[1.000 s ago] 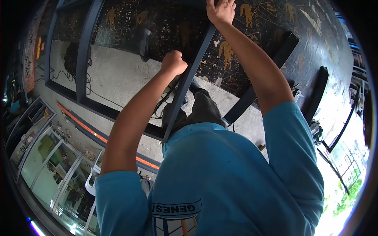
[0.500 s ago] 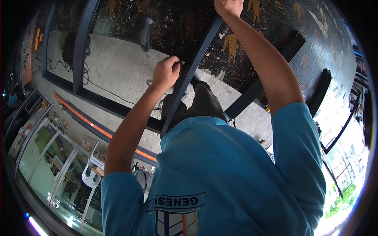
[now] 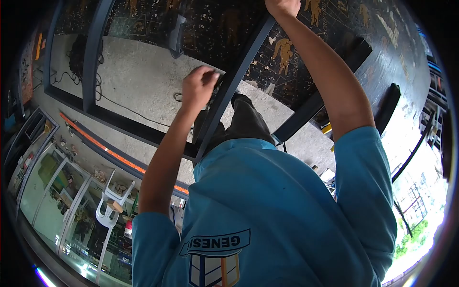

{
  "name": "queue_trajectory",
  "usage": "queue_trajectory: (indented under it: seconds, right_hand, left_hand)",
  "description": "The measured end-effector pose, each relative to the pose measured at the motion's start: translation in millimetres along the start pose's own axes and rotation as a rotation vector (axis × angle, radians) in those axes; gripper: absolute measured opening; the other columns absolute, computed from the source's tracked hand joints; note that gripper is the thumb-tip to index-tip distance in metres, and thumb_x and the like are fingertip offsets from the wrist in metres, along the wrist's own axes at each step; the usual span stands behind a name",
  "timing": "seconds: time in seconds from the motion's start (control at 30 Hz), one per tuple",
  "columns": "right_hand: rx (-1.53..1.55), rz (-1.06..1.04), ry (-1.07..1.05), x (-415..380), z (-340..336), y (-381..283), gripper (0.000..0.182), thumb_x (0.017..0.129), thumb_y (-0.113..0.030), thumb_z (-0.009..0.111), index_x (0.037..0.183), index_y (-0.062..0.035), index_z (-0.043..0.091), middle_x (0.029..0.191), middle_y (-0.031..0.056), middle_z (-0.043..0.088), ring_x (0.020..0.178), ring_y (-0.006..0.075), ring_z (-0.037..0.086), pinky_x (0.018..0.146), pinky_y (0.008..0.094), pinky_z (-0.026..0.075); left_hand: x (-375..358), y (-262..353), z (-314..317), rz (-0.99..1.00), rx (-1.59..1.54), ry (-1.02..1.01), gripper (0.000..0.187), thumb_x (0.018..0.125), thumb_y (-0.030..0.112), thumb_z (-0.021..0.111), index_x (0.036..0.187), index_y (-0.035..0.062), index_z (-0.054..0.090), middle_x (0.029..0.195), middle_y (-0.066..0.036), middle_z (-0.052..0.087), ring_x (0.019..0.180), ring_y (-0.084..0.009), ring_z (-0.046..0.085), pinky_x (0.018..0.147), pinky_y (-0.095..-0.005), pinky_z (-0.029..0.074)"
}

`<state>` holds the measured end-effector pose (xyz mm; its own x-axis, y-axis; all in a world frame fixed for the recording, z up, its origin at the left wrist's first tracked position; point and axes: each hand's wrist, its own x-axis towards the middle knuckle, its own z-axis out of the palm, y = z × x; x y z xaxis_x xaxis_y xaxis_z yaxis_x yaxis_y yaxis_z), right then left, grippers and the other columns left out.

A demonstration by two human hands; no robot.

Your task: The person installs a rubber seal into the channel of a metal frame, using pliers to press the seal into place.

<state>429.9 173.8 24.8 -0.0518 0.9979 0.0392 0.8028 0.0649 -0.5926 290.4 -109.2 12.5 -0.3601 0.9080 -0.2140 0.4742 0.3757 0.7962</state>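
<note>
The view looks down over the person's blue shirt (image 3: 267, 210) at a dark metal frame (image 3: 119, 125) lying flat, partly over bare concrete floor (image 3: 143, 91) and partly over a black desk (image 3: 334, 33) marked with gold figures.

The left hand (image 3: 198, 87) is curled at the left edge of the frame's middle bar (image 3: 224, 98), with the fingers (image 3: 206, 74) bent toward the bar and touching or nearly touching it. Whether they pinch something small there cannot be told; the hand is partly closed, not a full fist around the bar.

The right hand (image 3: 283, 6) is up at the far end of the same bar, at the top edge of the view, closed on the bar's end; only its lower part shows.

The bar runs from the right hand down past the left hand to the frame's near rail, close to the body. Just right of the left hand, below the bar, the person's dark trousers (image 3: 244, 122) show. Left of that hand, cables (image 3: 86, 62) lie on the floor beside another upright of the frame. Well right of the right arm, two black bars (image 3: 388, 107) rest on the desk. Down to the left of the left elbow stand a white plastic chair (image 3: 111, 203) and glass cases (image 3: 52, 191).
</note>
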Motion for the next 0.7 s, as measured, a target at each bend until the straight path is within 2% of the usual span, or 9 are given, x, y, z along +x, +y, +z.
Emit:
queue_trajectory:
  seconds: [0.03, 0.13, 0.2, 0.23, 0.3, 0.43, 0.47, 0.57, 0.7]
  right_hand:
    - [-0.004, 0.008, -0.009, -0.7, -1.2, -1.4, 0.047, 0.09, -0.036, 0.055, 0.123, -0.0023, 0.053, 0.152, 0.0191, 0.02, 0.126, 0.0427, 0.038, 0.103, 0.0472, 0.037]
    - [-0.01, 0.012, -0.017, -1.1, -1.9, -4.0, 0.047, 0.09, -0.036, 0.055, 0.122, -0.0019, 0.054, 0.152, 0.0191, 0.02, 0.126, 0.0425, 0.038, 0.102, 0.0471, 0.037]
    - [-0.013, 0.01, -0.013, -1.1, -0.8, -2.4, 0.047, 0.09, -0.036, 0.055, 0.122, -0.0018, 0.054, 0.152, 0.0191, 0.02, 0.126, 0.0424, 0.038, 0.103, 0.0471, 0.037]
    - [-0.008, 0.009, -0.007, -1.1, 0.6, -1.5, 0.047, 0.089, -0.036, 0.055, 0.122, -0.0017, 0.054, 0.152, 0.0191, 0.02, 0.126, 0.0424, 0.038, 0.103, 0.0472, 0.037]
    - [-0.005, 0.014, 0.005, 1.1, 0.0, -1.6, 0.047, 0.089, -0.036, 0.055, 0.121, -0.0016, 0.054, 0.152, 0.0191, 0.02, 0.126, 0.0424, 0.038, 0.103, 0.0472, 0.037]
    - [0.008, 0.025, 0.002, -0.4, -1.4, -2.3, 0.046, 0.088, -0.036, 0.056, 0.119, -0.0017, 0.055, 0.152, 0.0192, 0.02, 0.125, 0.0422, 0.039, 0.102, 0.0469, 0.038]
    - [0.019, 0.021, 0.006, 0.0, -1.1, -1.7, 0.045, 0.088, -0.036, 0.056, 0.118, -0.0016, 0.056, 0.152, 0.0192, 0.02, 0.125, 0.0421, 0.039, 0.102, 0.0468, 0.038]
    - [0.016, 0.019, 0.003, -1.1, -1.5, -2.0, 0.045, 0.088, -0.036, 0.056, 0.117, -0.0013, 0.056, 0.152, 0.0191, 0.02, 0.124, 0.0419, 0.04, 0.102, 0.0467, 0.038]
    - [0.036, 0.031, 0.0, -2.3, -3.2, -1.5, 0.045, 0.088, -0.035, 0.057, 0.117, -0.0011, 0.056, 0.152, 0.0194, 0.021, 0.123, 0.042, 0.041, 0.101, 0.0463, 0.038]
  left_hand:
    - [8.0, 15.4, 5.6, -0.029, -0.001, -0.04, 0.02, 0.08, 0.017, 0.072, 0.093, 0.0034, 0.065, 0.08, -0.012, 0.068, 0.071, -0.0212, 0.067, 0.064, -0.0316, 0.052]
    - [35.2, 17.0, 31.4, 0.138, 0.089, 0.005, 0.024, 0.079, 0.015, 0.069, 0.098, 0.0014, 0.065, 0.081, -0.015, 0.067, 0.075, -0.0269, 0.067, 0.066, -0.034, 0.051]
    - [48.7, 20.1, 38.7, 0.179, 0.342, -0.048, 0.022, 0.075, 0.01, 0.062, 0.095, 0.0009, 0.063, 0.085, -0.02, 0.065, 0.082, -0.038, 0.064, 0.071, -0.0404, 0.051]
    - [53.2, 21.0, 36.5, 0.185, 0.339, -0.045, 0.022, 0.075, 0.01, 0.062, 0.095, 0.0009, 0.063, 0.085, -0.02, 0.065, 0.082, -0.038, 0.064, 0.071, -0.0404, 0.051]
    - [63.0, 20.6, 24.9, 0.13, 0.231, -0.262, 0.021, 0.071, 0.008, 0.058, 0.09, 0.0016, 0.063, 0.087, -0.022, 0.065, 0.085, -0.0402, 0.063, 0.077, -0.0461, 0.051]
    - [67.3, 24.7, 15.0, 0.05, 0.138, -0.359, 0.019, 0.071, 0.009, 0.058, 0.088, -0.0006, 0.061, 0.086, -0.025, 0.064, 0.086, -0.0414, 0.062, 0.078, -0.0456, 0.051]
    - [68.7, 27.6, 18.9, 0.071, 0.295, -0.343, 0.019, 0.072, 0.01, 0.058, 0.087, -0.0007, 0.061, 0.086, -0.024, 0.064, 0.087, -0.0411, 0.062, 0.079, -0.0455, 0.05]
    - [66.1, 35.6, 23.0, 0.046, 0.387, -0.343, 0.02, 0.072, 0.012, 0.06, 0.087, -0.0018, 0.061, 0.088, -0.025, 0.064, 0.088, -0.0414, 0.062, 0.08, -0.0455, 0.05]
    - [72.5, 19.6, 22.1, 0.155, 0.294, -0.301, 0.019, 0.072, 0.013, 0.06, 0.083, -0.0034, 0.058, 0.085, -0.026, 0.062, 0.087, -0.0422, 0.061, 0.074, -0.0456, 0.049]
